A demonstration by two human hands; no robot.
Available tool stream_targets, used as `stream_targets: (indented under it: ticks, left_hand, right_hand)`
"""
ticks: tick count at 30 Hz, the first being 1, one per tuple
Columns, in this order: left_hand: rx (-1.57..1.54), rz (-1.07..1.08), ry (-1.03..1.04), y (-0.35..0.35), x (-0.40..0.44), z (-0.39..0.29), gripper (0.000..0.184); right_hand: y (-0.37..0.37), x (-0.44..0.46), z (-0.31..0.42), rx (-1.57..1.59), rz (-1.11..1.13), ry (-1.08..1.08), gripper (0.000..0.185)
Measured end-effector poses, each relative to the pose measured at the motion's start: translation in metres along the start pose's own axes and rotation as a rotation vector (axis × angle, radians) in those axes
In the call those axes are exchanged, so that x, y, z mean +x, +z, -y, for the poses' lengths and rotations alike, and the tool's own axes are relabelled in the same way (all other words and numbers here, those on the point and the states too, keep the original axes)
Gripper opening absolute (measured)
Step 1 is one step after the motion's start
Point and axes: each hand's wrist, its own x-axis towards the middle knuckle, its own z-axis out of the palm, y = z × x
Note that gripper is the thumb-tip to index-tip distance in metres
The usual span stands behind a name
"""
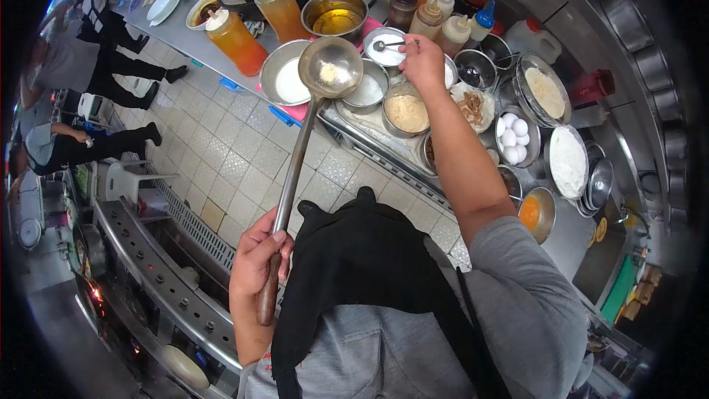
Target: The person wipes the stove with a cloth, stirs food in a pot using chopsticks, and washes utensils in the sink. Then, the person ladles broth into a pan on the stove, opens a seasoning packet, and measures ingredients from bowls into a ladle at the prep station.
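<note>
My left hand (257, 255) is closed around the wooden handle of a large metal ladle (297, 162). The ladle's bowl hangs over the bowls at the counter edge, with a small pale heap inside. My right hand (422, 66) pinches a small spoon (381, 46), whose tip rests in a bowl of white granules (394, 54). Around it stand a bowl of white powder (290, 90), another white-filled bowl (368, 93) and a bowl of light brown powder (406, 114). A pot of yellow oil (336, 24) stands behind the ladle.
Orange squeeze bottles (240, 46) stand left of the bowls; more bottles (454, 32) stand behind my right hand. To the right are a bowl of eggs (513, 138), a flour tray (569, 162) and a yolk bowl (537, 214). Other people (96, 66) stand across the tiled floor.
</note>
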Motion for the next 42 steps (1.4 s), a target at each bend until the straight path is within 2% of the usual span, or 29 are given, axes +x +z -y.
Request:
stream_targets:
  ticks: [4,7,9,13,21,24,26,31,34,39,41,42]
  left_hand:
    - [-0.008,-0.076,0.041,0.004,-0.005,0.002,0.050]
    - [-0.032,-0.095,0.044,0.002,-0.008,0.002,0.050]
    - [-0.044,-0.043,0.032,-0.002,-0.010,0.002,0.051]
    - [-0.040,-0.047,0.036,-0.002,-0.008,0.001,0.051]
    - [-0.054,-0.069,0.041,0.003,0.005,-0.002,0.047]
    - [-0.044,0.006,0.007,0.001,0.010,-0.005,0.050]
    - [-0.042,0.013,0.008,0.001,0.011,-0.005,0.050]
    - [-0.042,-0.014,0.011,-0.001,0.004,-0.004,0.051]
    - [-0.059,-0.049,0.029,-0.004,0.002,-0.003,0.051]
    - [-0.076,-0.087,0.067,-0.008,-0.006,-0.002,0.049]
    - [-0.080,-0.097,0.073,-0.010,-0.009,-0.001,0.049]
    - [-0.082,-0.103,0.080,-0.010,-0.011,0.000,0.048]
  right_hand:
    - [0.015,0.008,-0.011,-0.044,-0.022,-0.032,0.026]
    - [0.013,0.012,-0.013,0.097,-0.046,0.056,0.025]
    - [0.006,0.012,-0.011,0.273,-0.062,0.258,0.024]
    - [-0.005,0.010,-0.015,0.418,-0.084,0.336,0.024]
    - [-0.037,-0.012,0.031,0.572,-0.028,0.279,0.024]
    - [-0.040,-0.023,0.045,0.564,0.031,0.155,0.022]
    - [-0.039,-0.027,0.042,0.320,-0.021,0.013,0.021]
    - [-0.024,-0.051,0.034,0.060,0.102,0.027,0.021]
    - [0.000,-0.053,-0.004,-0.240,0.152,-0.180,0.021]
    - [0.020,-0.065,-0.013,-0.244,0.180,-0.210,0.021]
    - [0.018,-0.073,0.007,-0.046,0.278,0.051,0.022]
    - [0.018,-0.073,0.006,-0.046,0.281,0.050,0.022]
